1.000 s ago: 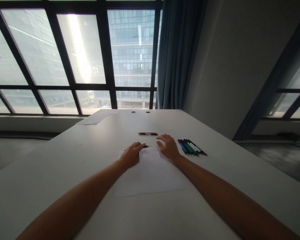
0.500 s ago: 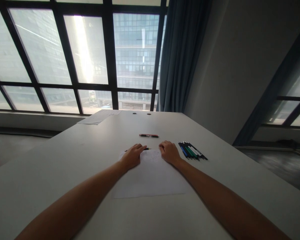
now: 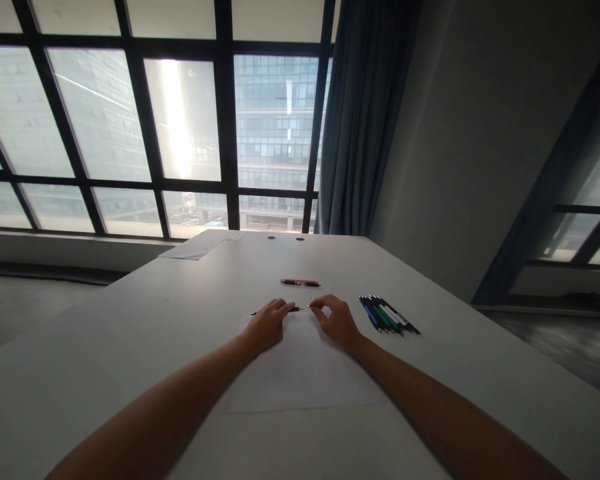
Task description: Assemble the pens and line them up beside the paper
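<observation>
The desk (image 3: pixel 130 347) is showing a plain pale grey, and the sheet of paper (image 3: pixel 300 373) is lying on it in white. The pen (image 3: pixel 276 311) by the hands is looking black with a yellowish tip. The far pen (image 3: pixel 300 283) is showing red and black. The row of pens (image 3: pixel 389 315) is running blue, green, white and black. The curtain (image 3: pixel 365 113) is hanging in dull grey-blue beside black window bars (image 3: pixel 225 113).
</observation>
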`<state>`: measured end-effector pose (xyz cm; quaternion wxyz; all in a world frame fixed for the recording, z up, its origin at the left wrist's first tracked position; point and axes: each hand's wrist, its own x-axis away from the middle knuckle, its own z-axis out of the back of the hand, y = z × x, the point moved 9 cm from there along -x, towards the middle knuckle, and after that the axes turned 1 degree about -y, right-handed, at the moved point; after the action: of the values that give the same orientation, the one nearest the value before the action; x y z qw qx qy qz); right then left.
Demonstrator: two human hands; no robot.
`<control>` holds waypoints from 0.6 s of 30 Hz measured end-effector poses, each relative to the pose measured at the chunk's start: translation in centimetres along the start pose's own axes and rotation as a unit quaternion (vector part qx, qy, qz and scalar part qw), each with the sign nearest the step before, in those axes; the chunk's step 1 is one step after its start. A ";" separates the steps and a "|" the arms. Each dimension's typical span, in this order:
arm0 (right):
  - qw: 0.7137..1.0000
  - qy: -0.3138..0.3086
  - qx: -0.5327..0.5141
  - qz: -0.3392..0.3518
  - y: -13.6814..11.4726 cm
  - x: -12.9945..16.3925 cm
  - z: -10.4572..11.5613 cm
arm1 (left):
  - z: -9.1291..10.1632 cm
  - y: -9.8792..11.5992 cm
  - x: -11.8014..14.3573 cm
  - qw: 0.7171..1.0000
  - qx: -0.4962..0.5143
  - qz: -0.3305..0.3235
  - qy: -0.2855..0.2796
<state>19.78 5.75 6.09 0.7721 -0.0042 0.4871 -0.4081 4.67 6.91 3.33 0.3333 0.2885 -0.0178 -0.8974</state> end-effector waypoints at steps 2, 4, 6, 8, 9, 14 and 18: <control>1.000 -0.011 -0.001 0.015 -0.7 0.0 -0.3 | 0.0 0.0 0.0 1.000 0.002 -0.002 0.001; 0.999 -0.021 0.001 0.026 -1.2 0.0 -0.6 | 0.0 0.0 0.0 1.000 0.001 -0.003 0.003; 0.999 -0.028 0.004 0.032 -1.6 0.0 -0.9 | -0.1 0.1 0.0 1.000 0.001 -0.008 0.002; 0.999 -0.032 0.004 0.035 -1.8 0.0 -1.0 | -0.2 0.2 0.0 1.000 0.000 -0.016 0.000; 0.999 -0.031 0.003 0.035 -1.8 0.0 -1.1 | -0.2 0.2 0.0 1.000 -0.001 -0.018 0.000; 0.998 -0.037 -0.016 0.038 -2.1 0.0 -1.1 | -0.3 0.3 0.0 0.999 -0.004 -0.033 0.000; 0.999 -0.045 -0.016 0.010 -1.9 0.0 -1.2 | -0.3 0.3 0.0 0.999 0.004 -0.040 -0.002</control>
<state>17.70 5.00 6.21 0.7972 -0.0300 0.4584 -0.3917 5.01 6.68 3.14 0.2963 0.2884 -0.0104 -0.9105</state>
